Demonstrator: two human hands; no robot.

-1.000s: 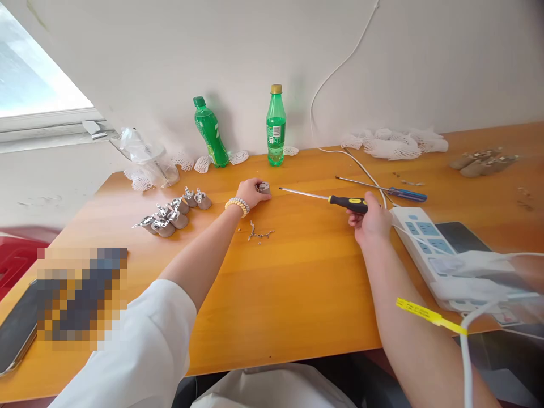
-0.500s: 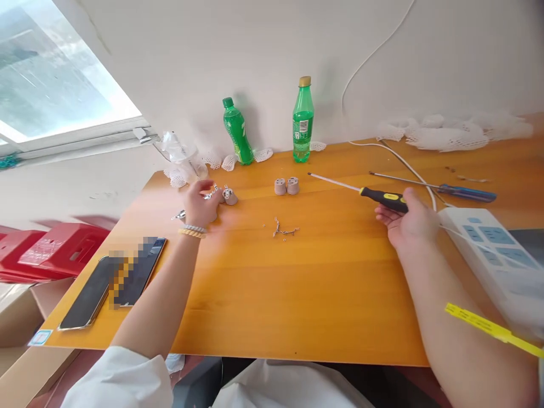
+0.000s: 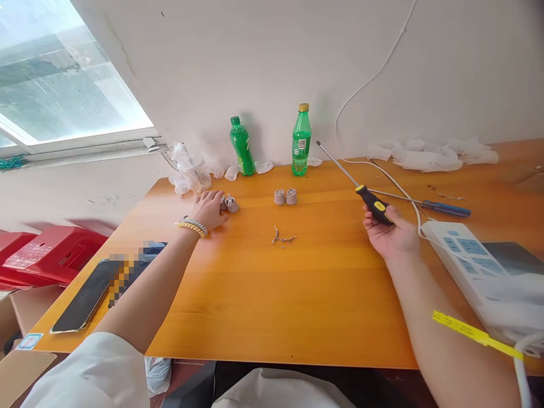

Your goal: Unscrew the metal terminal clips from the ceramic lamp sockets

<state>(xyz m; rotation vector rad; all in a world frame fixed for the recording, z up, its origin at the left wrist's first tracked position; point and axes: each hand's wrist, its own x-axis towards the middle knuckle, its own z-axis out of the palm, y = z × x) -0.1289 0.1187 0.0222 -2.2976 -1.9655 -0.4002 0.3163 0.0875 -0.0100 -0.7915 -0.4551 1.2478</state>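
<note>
Orange counter (image 3: 297, 294), white wall. Right hand (image 3: 389, 229) closed around screwdriver (image 3: 374, 205) handle (light, stiff; rubbery grip). Left hand (image 3: 210, 208) curled loosely on small plug fittings (image 3: 232, 204), hard, rollable.

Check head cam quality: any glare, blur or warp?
Head view: window blown out with daylight, soft sheen on the table, wide-angle bend at the edges, a pixelated patch over the phone; left hand and screwdriver in the right hand sharp.
</note>
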